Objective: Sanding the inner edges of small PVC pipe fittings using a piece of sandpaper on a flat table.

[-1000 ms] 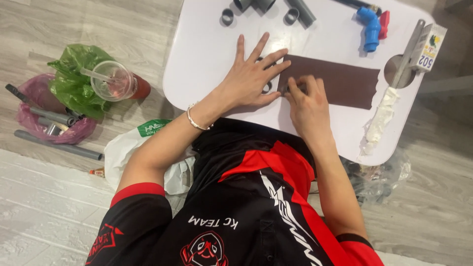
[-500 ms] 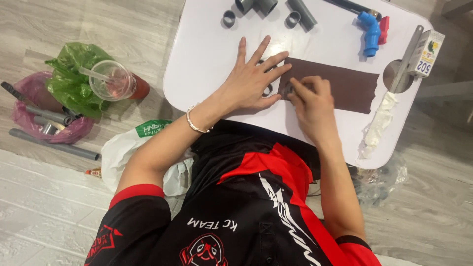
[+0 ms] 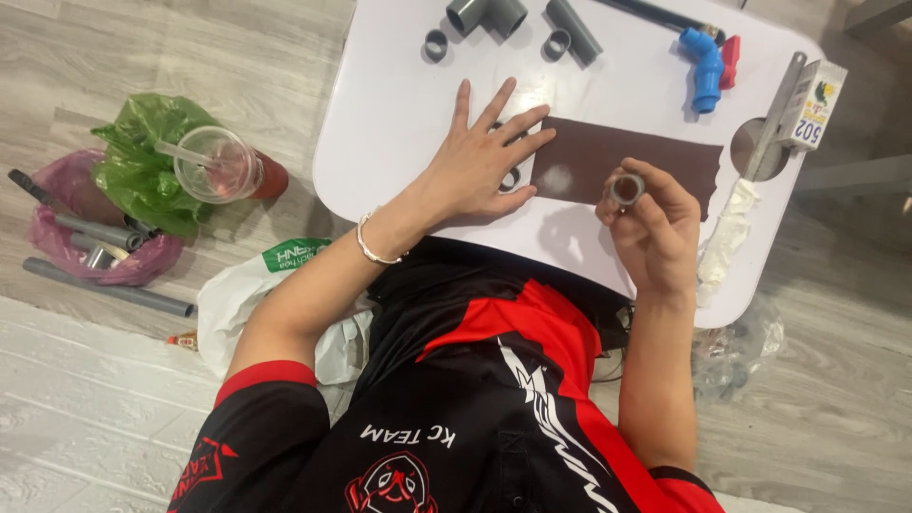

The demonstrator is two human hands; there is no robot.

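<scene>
My left hand [image 3: 480, 166] lies flat, fingers spread, pinning the brown sheet [image 3: 627, 161] to the desk [image 3: 399, 114]. My right hand [image 3: 651, 223] pinches a small grey ring [image 3: 627, 190] just above it. A loose pinch might drop the ring.

The far edge of the white table [image 3: 399, 114] is blocked by grey pipe pieces [image 3: 486, 13], two small grey rings [image 3: 436, 44] and a blue valve [image 3: 705, 66]. The right edge is crowded by a small box [image 3: 809, 104] and a white rag [image 3: 727, 237]. The middle is covered by a flat brown sheet [image 3: 608, 157], pinned down by the left hand [image 3: 480, 166]. A grey ring [image 3: 627, 190] is held up by the right hand [image 3: 655, 228] above the sheet. Bare room is left at the near left corner and between the two hands.
</scene>
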